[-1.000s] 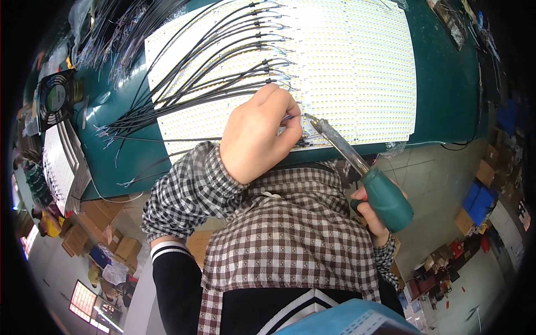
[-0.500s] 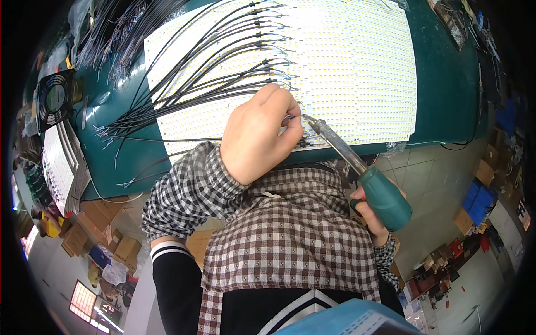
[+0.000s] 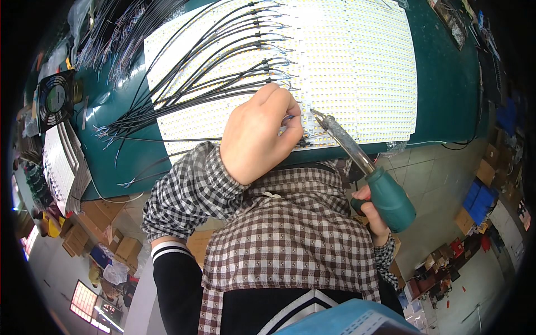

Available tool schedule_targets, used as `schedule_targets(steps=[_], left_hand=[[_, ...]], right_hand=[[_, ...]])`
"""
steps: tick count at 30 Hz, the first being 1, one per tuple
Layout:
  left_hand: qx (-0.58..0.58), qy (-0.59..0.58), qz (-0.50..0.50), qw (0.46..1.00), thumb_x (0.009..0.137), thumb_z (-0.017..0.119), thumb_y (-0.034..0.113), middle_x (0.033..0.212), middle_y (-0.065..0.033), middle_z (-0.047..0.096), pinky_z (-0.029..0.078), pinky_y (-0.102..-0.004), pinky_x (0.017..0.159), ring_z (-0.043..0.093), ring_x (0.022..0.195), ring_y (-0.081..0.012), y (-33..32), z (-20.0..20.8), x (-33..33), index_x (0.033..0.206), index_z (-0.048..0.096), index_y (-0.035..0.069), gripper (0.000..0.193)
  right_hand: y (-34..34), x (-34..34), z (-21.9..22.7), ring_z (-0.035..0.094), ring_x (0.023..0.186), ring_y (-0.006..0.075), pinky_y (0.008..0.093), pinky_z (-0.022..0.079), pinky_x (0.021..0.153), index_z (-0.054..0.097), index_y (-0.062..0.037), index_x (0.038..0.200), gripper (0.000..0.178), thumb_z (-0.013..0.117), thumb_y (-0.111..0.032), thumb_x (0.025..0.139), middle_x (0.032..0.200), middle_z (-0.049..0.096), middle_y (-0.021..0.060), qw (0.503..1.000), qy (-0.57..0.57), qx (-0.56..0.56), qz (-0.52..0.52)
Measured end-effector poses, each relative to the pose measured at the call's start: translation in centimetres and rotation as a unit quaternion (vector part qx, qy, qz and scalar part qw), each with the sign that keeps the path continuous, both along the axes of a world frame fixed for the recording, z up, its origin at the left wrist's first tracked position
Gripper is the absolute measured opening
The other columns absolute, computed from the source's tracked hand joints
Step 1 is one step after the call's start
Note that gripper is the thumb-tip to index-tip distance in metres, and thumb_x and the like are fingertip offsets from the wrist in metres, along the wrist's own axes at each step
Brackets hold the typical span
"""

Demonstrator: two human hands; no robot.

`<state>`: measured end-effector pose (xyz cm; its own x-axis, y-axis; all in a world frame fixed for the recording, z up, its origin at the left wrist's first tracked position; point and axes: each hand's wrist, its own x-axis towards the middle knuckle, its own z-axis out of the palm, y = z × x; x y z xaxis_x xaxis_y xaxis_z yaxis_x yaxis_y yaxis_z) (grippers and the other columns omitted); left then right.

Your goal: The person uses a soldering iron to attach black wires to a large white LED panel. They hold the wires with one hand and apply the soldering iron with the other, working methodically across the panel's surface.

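A white circuit board panel (image 3: 374, 72) covered in rows of small yellow LEDs lies on the green tabletop. My left hand (image 3: 259, 134) rests over its near edge, thumb and forefinger pinching the thin blue-tinged wire end (image 3: 287, 118) of a black cable. Partly hidden behind the handle, my right hand (image 3: 375, 218) grips a soldering iron (image 3: 391, 200) with a green handle. The iron's tip is over the board, a little to the right of the pinched wire and apart from it. Several black cables (image 3: 206, 61) run leftward across the panel from a column of wire ends.
A bundle of loose dark wires (image 3: 125, 42) lies at the far left. Below it stands a black square fan (image 3: 56, 99), with a stack of white panels (image 3: 62, 162) at the table's left edge. Cardboard boxes (image 3: 125, 250) sit on the floor. Clutter (image 3: 451, 25) lies at the far right.
The soldering iron's tip has drawn away from the wire, shifting slightly right and up over the board. My right hand moved right with it. My left hand stays in place.
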<state>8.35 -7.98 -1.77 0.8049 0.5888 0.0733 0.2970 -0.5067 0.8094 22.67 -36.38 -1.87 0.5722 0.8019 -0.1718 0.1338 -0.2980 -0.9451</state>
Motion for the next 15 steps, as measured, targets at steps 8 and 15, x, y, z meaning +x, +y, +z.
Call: schedule_targets(steps=[8,15], left_hand=[[0.006,0.022,-0.044,0.999,0.086,0.073,0.003,0.088,-0.0113,0.061,0.053,-0.0401,0.064,0.065,0.076,-0.0321,0.7,1.1,-0.9,0.092,0.063,0.005,0.012],[0.223,-0.002,-0.018,0.975,0.081,0.081,-0.001,0.100,-0.0114,0.067,0.055,-0.0386,0.075,0.067,0.089,-0.0298,2.0,2.8,-3.7,0.103,0.072,0.003,0.024]], right_hand=[[-0.5,0.1,-0.2,0.073,0.082,0.0183,0.0320,0.058,0.081,0.069,0.0058,0.117,0.052,0.091,-0.021,0.079,0.088,0.076,0.0070,1.000,0.009,-0.001,-0.007],[0.0,1.1,-0.2,0.072,0.082,0.0214,0.0340,0.057,0.081,0.071,0.0045,0.110,0.043,0.087,-0.025,0.083,0.089,0.075,0.0101,0.999,0.009,0.042,-0.023]])
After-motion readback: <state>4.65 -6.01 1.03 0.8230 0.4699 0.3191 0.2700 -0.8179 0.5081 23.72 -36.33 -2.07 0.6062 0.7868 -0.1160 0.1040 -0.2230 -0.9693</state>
